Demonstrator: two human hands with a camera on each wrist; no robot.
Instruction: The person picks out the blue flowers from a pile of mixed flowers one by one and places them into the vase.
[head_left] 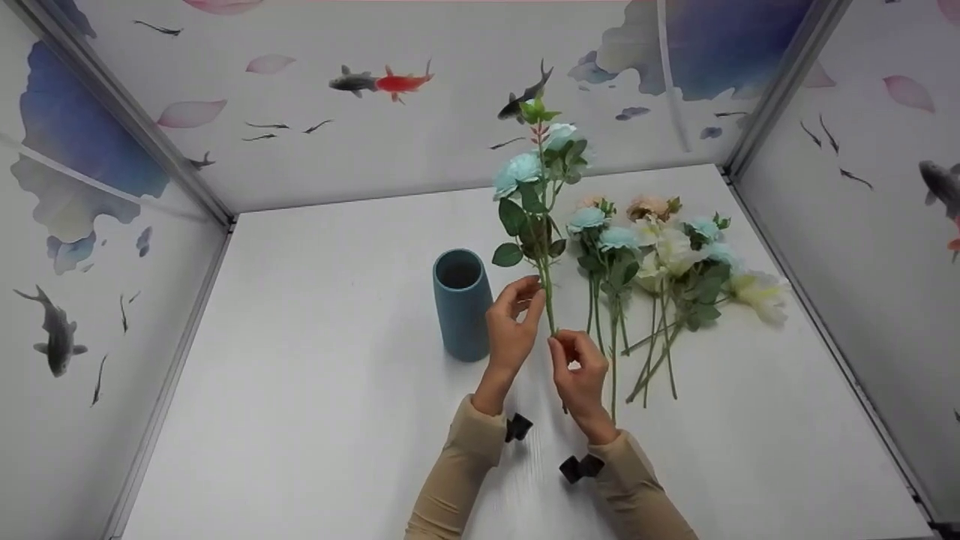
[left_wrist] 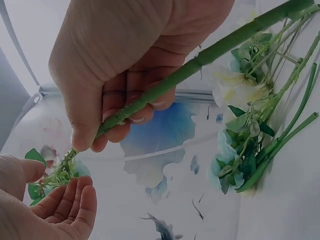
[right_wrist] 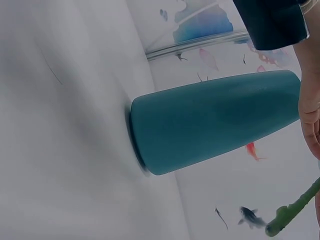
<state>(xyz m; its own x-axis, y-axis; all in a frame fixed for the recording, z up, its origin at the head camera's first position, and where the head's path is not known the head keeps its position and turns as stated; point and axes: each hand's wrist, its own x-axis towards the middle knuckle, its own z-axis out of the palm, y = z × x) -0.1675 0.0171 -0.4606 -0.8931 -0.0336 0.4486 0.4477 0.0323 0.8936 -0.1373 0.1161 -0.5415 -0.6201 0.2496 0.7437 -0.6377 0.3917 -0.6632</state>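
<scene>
My right hand [head_left: 581, 371] pinches the green stem of a light blue flower [head_left: 517, 174] between thumb and fingertips. The flower stands upright, blooms and dark leaves at the top. Close beside the stem is my left hand [head_left: 514, 326], its thumb and fingers parted, as the left wrist view shows. That view has the right hand [left_wrist: 120, 65] large across the top, gripping the stem [left_wrist: 175, 77]. Just left of the left hand stands a teal vase [head_left: 461, 315], upright with its dark mouth uncovered. In the right wrist view the vase [right_wrist: 210, 120] appears sideways.
Several more flowers lie on the right of the white table [head_left: 315, 375]: blue blooms [head_left: 619, 238], a peach bloom [head_left: 651, 208] and white lilies [head_left: 757, 292], stems pointing toward me. Printed panels with fish wall the table at the back [head_left: 420, 150] and both sides.
</scene>
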